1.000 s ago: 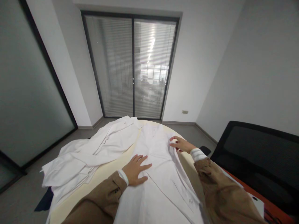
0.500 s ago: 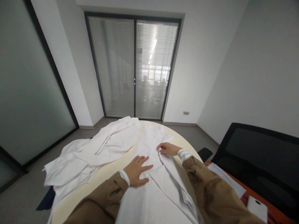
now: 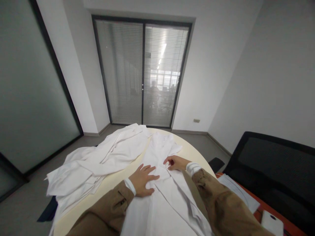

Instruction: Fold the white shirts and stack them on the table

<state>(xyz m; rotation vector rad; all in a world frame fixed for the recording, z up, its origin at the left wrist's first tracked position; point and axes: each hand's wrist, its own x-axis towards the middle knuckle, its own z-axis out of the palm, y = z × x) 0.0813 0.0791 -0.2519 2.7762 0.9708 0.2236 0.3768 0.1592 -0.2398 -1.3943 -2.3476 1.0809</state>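
1. At the far left, a heap of white clothes (image 3: pixel 98 160) lies along the table's left side; its long axis slants from near left to far right, and its near-left part hangs over the edge. A dark blue item (image 3: pixel 48 209) shows below it.
2. A strip of the pale round table (image 3: pixel 114 180) lies bare between the heap and the garment being handled.
3. The left hand (image 3: pixel 142 180) rests palm down on that garment's left part, fingers spread wide, gripping nothing.
4. The white garment (image 3: pixel 157 209) lies on the table in front of the person. Its long axis runs away from the body, the narrower end pointing to the far rim, the broad end leaving the bottom of the view. Its right side is folded inward in a slanting line.
5. The right hand (image 3: pixel 176 163) has thumb and forefinger brought narrowly together, pinching the garment's cloth near that fold.
6. At the far right, papers (image 3: pixel 240 191) and a white device (image 3: pixel 272 223) lie on an orange surface (image 3: pixel 262 207) before a black mesh chair back (image 3: pixel 275 173).
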